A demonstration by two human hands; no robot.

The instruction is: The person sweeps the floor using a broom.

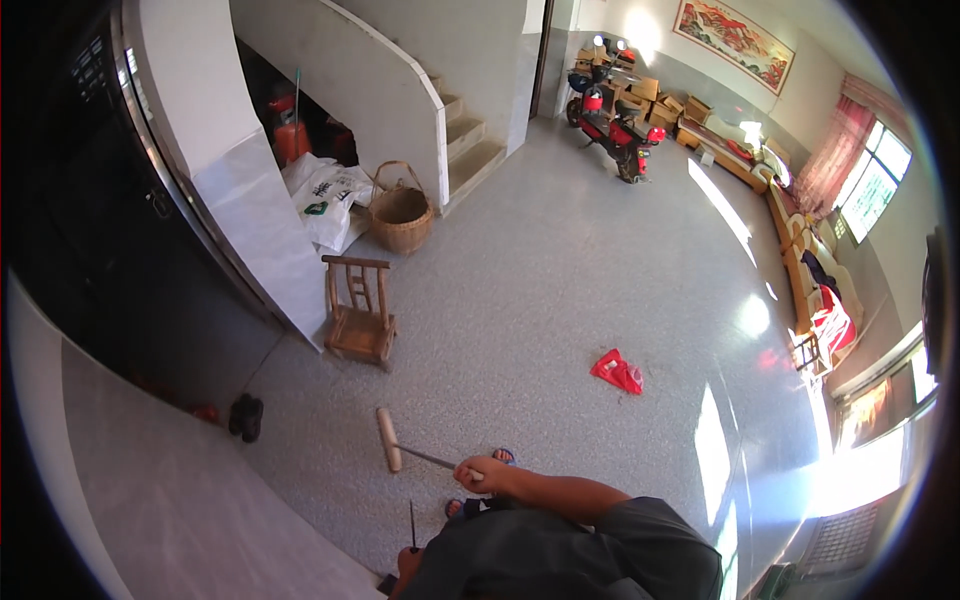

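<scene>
My right hand (pixel 484 474) grips the handle end of a T-shaped tool (pixel 424 454) with a thin shaft. Its pale cylindrical head (pixel 388 440) points away to the left, over or on the speckled floor; I cannot tell if it touches. Low in the picture, my left hand (pixel 409 561) is mostly hidden by my dark shirt. A thin dark rod (pixel 412 525) rises from that hand. My feet, in sandals (pixel 505 455), show beside the right forearm.
A small wooden chair (pixel 361 330) stands ahead-left, near a wicker basket (pixel 401 217) and white sacks (pixel 322 195). Dark shoes (pixel 246 418) lie by the door (pixel 142 225). A red plastic bag (pixel 617 372) is on the floor. Farther back are stairs (pixel 472 142) and an electric scooter (pixel 619 131).
</scene>
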